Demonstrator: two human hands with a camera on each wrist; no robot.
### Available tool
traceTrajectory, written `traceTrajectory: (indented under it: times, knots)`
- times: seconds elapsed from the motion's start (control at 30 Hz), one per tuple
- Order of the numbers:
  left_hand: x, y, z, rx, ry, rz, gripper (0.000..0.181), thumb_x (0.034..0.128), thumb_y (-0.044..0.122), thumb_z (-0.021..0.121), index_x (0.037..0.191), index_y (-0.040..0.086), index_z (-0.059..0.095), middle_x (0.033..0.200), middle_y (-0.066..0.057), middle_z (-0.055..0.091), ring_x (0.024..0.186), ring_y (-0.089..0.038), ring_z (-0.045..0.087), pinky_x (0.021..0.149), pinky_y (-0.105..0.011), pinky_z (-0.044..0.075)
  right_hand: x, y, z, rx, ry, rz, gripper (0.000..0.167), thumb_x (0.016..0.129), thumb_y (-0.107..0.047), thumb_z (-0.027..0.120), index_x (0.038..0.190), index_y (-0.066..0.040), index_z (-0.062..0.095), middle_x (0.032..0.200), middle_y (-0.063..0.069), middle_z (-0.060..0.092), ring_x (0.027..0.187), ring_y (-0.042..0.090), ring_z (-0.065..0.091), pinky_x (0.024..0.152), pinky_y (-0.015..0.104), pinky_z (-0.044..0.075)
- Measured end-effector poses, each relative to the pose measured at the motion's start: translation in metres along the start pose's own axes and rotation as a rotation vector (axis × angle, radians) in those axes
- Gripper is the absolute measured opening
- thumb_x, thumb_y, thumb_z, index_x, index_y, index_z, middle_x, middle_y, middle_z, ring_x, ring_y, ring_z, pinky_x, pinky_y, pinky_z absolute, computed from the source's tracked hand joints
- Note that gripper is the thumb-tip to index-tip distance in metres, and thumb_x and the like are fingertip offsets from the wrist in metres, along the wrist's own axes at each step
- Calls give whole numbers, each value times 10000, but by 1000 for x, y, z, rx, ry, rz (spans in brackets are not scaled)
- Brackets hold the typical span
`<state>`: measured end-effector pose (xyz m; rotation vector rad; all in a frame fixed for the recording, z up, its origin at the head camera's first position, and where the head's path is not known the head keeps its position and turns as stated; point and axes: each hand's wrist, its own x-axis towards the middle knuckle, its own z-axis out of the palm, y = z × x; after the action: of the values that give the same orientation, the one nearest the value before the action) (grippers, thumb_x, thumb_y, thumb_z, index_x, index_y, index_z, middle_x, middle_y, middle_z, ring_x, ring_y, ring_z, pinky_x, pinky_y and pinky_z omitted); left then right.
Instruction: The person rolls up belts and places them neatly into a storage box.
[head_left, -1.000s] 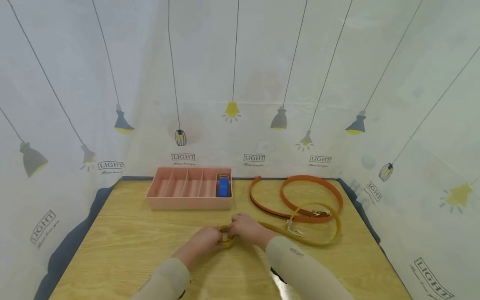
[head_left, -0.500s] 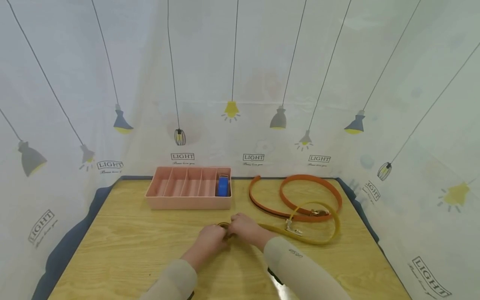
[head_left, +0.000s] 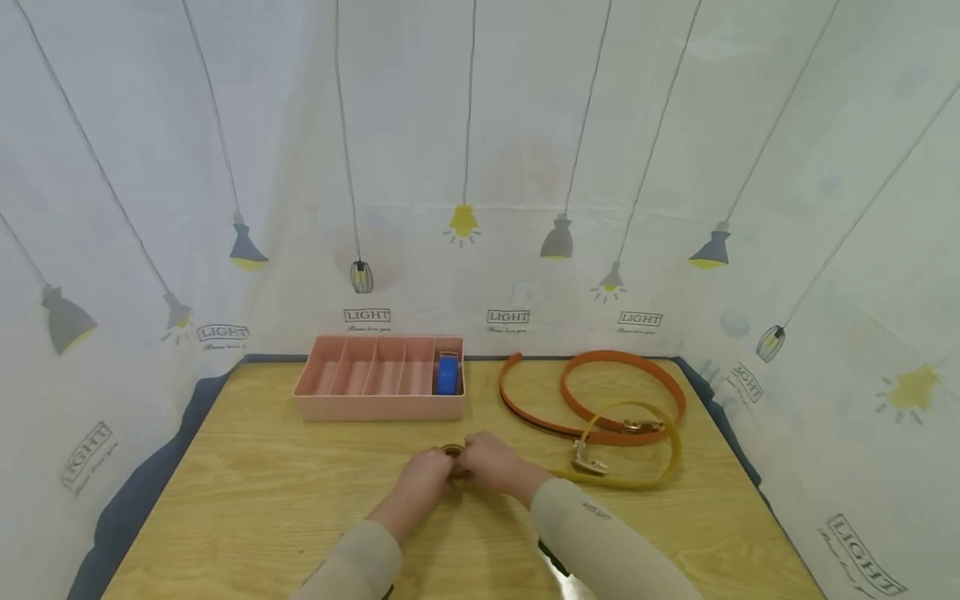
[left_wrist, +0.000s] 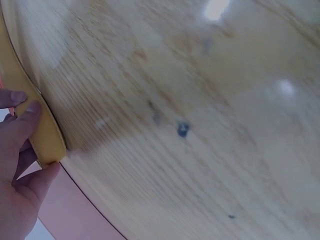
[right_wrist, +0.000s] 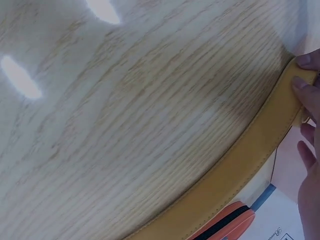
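Both hands meet over the rolled end of a yellow belt (head_left: 626,482) in front of the pink tray. The left hand (head_left: 426,482) grips the roll, its fingertips and thumb on the edges of the yellow strap (left_wrist: 49,132) in the left wrist view. From the other side the right hand (head_left: 491,463) pinches the roll, and in the right wrist view its fingers (right_wrist: 301,85) press the strap (right_wrist: 240,162), which runs off in a long curve. The hands hide most of the roll. A metal buckle (head_left: 588,461) lies at the belt's far end.
A pink divided tray (head_left: 378,407) stands behind the hands, with a rolled blue belt (head_left: 447,375) in its rightmost compartment. An orange belt (head_left: 622,357) lies loosely looped at the back right, partly under the yellow loop. Patterned sheets hang around the table.
The left hand has moved right and slightly up, closer to the right hand, covering more of the roll. The yellow strap beside the right hand has shifted slightly toward the front.
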<state>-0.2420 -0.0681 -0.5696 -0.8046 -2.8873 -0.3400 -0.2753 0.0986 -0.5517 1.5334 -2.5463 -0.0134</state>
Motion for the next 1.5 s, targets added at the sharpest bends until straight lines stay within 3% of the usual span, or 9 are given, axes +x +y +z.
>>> traceTrajectory:
  times: [0.13,0.23,0.4,0.53,0.73,1.0,1.27,1.4,1.5]
  knots:
    - [1,0,-2,16,-39,16,197,773,167,802,681,145,629,654,-3,597,640,-190,596,617,-339,511,-4,5,3,-41,-31,-20,112,801,-296,781,912,-312,776,761,-172,666,654,99,388,590,232,277]
    - [1,-1,-3,23,-79,21,252,817,146,772,639,148,594,627,26,585,615,-158,575,628,-326,512,-7,9,4,-123,-68,-60,145,847,-366,731,984,-337,767,889,-206,679,737,85,418,670,226,317]
    - [0,-4,-5,33,-109,73,301,780,162,804,603,160,560,588,65,514,561,-111,496,578,-293,476,-15,17,1,-320,-120,-199,304,964,-259,581,1237,-365,665,1179,-228,622,863,82,451,820,248,363]
    - [-1,-7,-6,-10,-115,150,313,732,122,817,600,176,538,572,96,420,552,-89,405,521,-256,389,-19,21,-1,-391,-143,-258,381,981,-180,546,1309,-364,608,1264,-222,577,907,97,446,855,256,354]
    - [-3,-11,-4,-83,-115,210,321,734,92,804,621,186,519,594,113,378,582,-75,371,524,-228,339,-17,22,5,-391,-90,-270,318,940,-187,613,1189,-374,679,1171,-234,613,955,82,496,919,259,387]
    - [-5,-19,-3,-132,-117,235,284,722,123,822,646,193,557,685,103,471,632,-73,455,559,-232,400,-7,15,11,-353,-13,-194,202,864,-217,661,896,-399,741,834,-222,621,765,65,425,815,235,388]
    - [-6,-22,-8,4,-68,281,149,769,56,770,733,133,648,737,7,555,642,-126,526,570,-269,457,0,7,3,-214,-47,-85,183,821,-196,715,869,-361,779,771,-181,650,681,86,387,707,233,353]
    - [-8,-22,-8,32,-29,302,201,788,-8,714,896,162,720,825,-49,658,825,-227,656,692,-326,538,2,3,1,-184,-60,-54,153,807,-215,737,869,-348,780,742,-161,650,661,85,379,664,229,338]
    - [-9,-21,-5,15,-20,280,240,803,1,711,984,158,722,883,-64,691,938,-280,661,791,-385,542,3,0,0,-186,-43,-67,109,796,-223,749,843,-320,764,683,-125,609,646,87,397,631,230,351]
